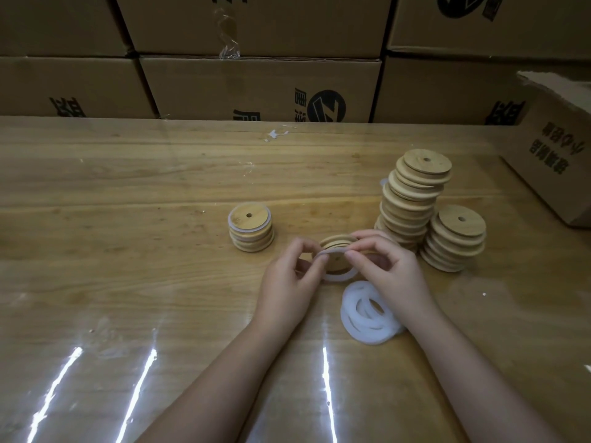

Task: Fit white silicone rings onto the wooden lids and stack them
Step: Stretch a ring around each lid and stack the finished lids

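Stretching a white ring over the lid mid worktop, left hand and right hand both pinching its edge, so next I reckon I seat it all round, then onto the ringed stack.

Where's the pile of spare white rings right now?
Head view, right of centre: the ring pile lies on the table beside the right hand, nearer the camera than the bare lid stacks.
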{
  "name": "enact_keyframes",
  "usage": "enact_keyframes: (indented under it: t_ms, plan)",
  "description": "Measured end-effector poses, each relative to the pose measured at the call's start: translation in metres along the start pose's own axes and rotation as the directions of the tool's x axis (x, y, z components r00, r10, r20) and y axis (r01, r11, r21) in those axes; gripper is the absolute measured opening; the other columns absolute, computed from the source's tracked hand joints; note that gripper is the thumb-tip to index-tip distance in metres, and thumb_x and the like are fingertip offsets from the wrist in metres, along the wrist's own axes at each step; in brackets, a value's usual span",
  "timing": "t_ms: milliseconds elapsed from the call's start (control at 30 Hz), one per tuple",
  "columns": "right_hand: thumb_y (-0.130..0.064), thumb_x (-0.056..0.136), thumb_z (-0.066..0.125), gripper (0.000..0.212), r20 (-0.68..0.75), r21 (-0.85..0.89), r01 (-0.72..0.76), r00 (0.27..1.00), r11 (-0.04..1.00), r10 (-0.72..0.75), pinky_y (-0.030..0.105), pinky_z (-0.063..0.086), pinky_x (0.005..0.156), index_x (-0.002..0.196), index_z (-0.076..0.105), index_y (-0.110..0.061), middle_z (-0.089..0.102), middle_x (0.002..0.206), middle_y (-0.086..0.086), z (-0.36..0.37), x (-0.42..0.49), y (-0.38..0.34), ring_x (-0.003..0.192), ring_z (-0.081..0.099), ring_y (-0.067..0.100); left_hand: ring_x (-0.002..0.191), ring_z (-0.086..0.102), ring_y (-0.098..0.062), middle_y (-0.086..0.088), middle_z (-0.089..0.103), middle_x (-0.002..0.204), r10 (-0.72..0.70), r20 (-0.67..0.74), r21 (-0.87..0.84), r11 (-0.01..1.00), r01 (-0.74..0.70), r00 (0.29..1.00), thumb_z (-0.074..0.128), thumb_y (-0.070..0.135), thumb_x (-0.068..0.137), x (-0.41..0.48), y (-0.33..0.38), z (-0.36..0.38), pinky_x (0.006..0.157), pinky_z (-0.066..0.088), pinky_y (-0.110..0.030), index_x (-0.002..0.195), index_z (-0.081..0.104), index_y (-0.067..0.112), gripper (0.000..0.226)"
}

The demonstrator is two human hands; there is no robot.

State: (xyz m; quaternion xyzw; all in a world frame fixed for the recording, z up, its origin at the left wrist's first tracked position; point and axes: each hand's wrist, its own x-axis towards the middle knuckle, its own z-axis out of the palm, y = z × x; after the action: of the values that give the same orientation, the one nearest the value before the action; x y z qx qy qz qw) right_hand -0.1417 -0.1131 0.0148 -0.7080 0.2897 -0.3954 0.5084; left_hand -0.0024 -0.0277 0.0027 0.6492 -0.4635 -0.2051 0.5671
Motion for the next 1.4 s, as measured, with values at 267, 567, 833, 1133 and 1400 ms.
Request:
enact_keyframes:
  t_ms: [267,567,833,1133,1400]
  plan:
    - [-0.009,0.082,0.068,0.014,-0.027,0.022,-0.017,0.999,1.000,0.018,0.014,0.051,0.076,0.081,0.070,-0.023,0.066,0.104,-0.009,0.0003,-0.0005,0.0020,0.089,0.065,0.000,0.066,0.063,-0.009,0.019,0.065,0.082,0.028,-0.044,0.011,1.000,-0.028,0.999,0.061,0.022,0.089,0.0001,-0.0029,0.0000,0.063,0.054,-0.044,0.084,0.058,0.038,0.017]
    - [-0.009,0.084,0.066,0.013,-0.056,0.019,0.003,0.998,1.000,-0.002,0.015,0.050,0.075,0.082,0.066,-0.022,0.068,0.098,-0.009,0.0013,-0.0009,0.0019,0.088,0.066,0.003,0.062,0.062,-0.006,0.019,0.066,0.077,0.008,-0.080,0.004,1.000,-0.007,0.997,0.063,0.024,0.088,-0.0002,-0.0022,0.0002,0.060,0.055,-0.041,0.081,0.059,0.042,0.020]
    - [-0.012,0.085,0.065,0.016,-0.071,-0.036,0.022,0.997,0.999,-0.025,0.015,0.050,0.074,0.082,0.066,-0.027,0.069,0.088,-0.015,0.0017,-0.0003,0.0022,0.084,0.064,0.002,0.063,0.062,-0.009,0.017,0.067,0.075,-0.034,-0.085,-0.019,0.999,0.032,0.996,0.064,0.023,0.088,-0.0011,-0.0003,-0.0002,0.062,0.055,-0.042,0.081,0.061,0.036,0.015]
    - [-0.012,0.087,0.064,0.016,-0.078,-0.046,0.024,0.997,0.999,-0.028,0.016,0.050,0.071,0.082,0.066,-0.028,0.069,0.083,-0.011,0.0013,-0.0003,0.0042,0.079,0.064,0.004,0.057,0.057,-0.006,0.020,0.065,0.070,-0.030,-0.080,-0.050,0.998,0.026,0.996,0.065,0.020,0.087,-0.0004,0.0045,-0.0020,0.056,0.047,-0.023,0.080,0.062,0.033,0.015]
    - [-0.016,0.087,0.064,0.014,-0.088,-0.043,-0.002,0.996,0.999,-0.002,0.018,0.051,0.073,0.083,0.066,-0.029,0.070,0.086,-0.011,0.0019,-0.0003,0.0050,0.082,0.065,0.005,0.054,0.055,-0.007,0.017,0.065,0.067,-0.071,-0.086,-0.105,0.993,0.061,0.994,0.064,0.018,0.088,0.0010,0.0035,-0.0024,0.056,0.046,-0.025,0.080,0.064,0.030,0.014]
